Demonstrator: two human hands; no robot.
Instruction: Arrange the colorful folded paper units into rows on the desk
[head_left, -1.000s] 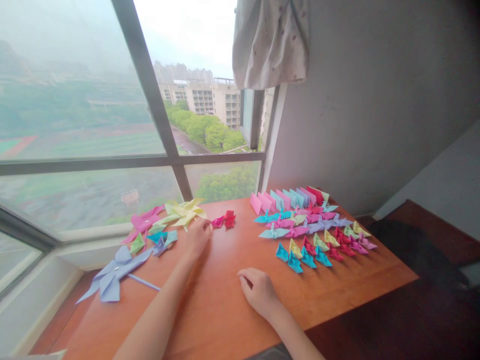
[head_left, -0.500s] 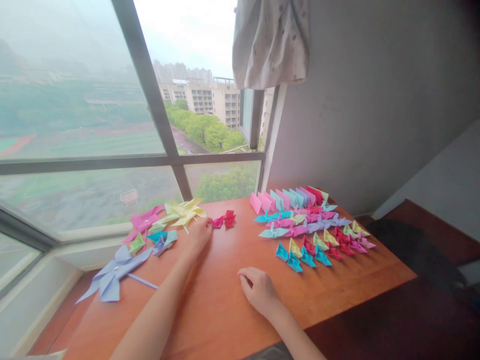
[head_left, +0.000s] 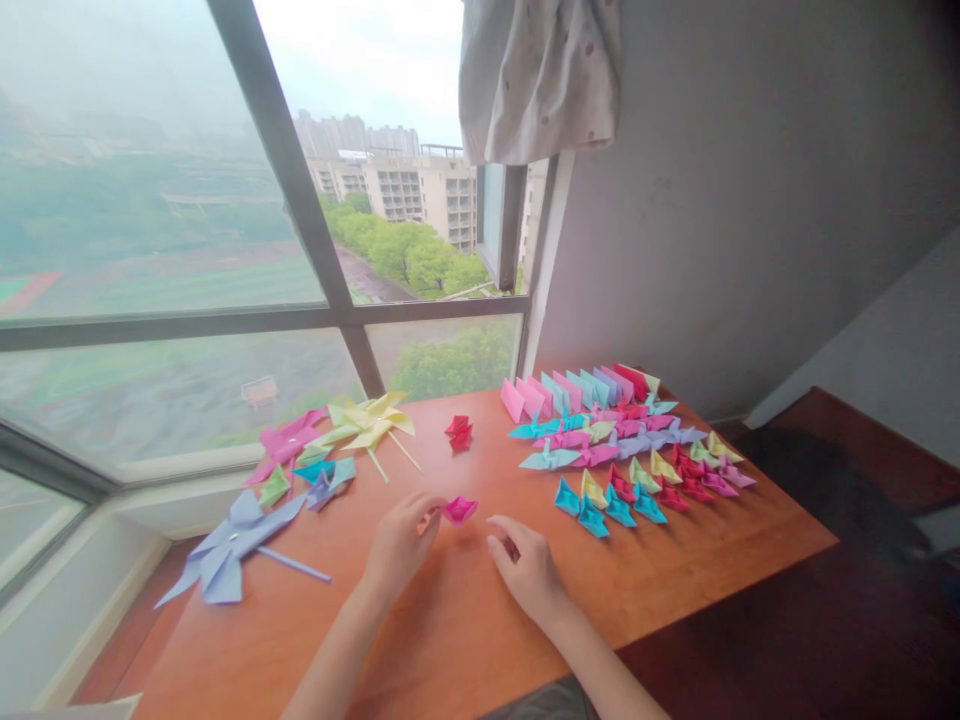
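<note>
A small magenta paper boat (head_left: 460,511) is pinched between the thumb and fingers of my left hand (head_left: 405,538), just over the middle of the table. Right of it, my right hand (head_left: 527,566) holds nothing; its fingers curl loosely, with a gap between thumb and forefinger. Beyond the hands lie red folded paper boats (head_left: 459,432), close together; their exact number is hard to tell. Rows of paper boats (head_left: 619,507) in blue, yellow, red, green and pink stand beyond my right hand to the right.
Paper cranes (head_left: 600,432) and a row of folded paper pieces (head_left: 555,393) line the table's far right. At left lie a purple pinwheel (head_left: 232,545), a yellow pinwheel (head_left: 375,422), a pink one (head_left: 291,442) and small folded pieces (head_left: 313,472). Windows (head_left: 180,400) border the wooden table (head_left: 450,650).
My left hand has taken the magenta boat from beside the red ones and brought it toward me. My right hand has shifted slightly, its thumb and forefinger now further apart.
</note>
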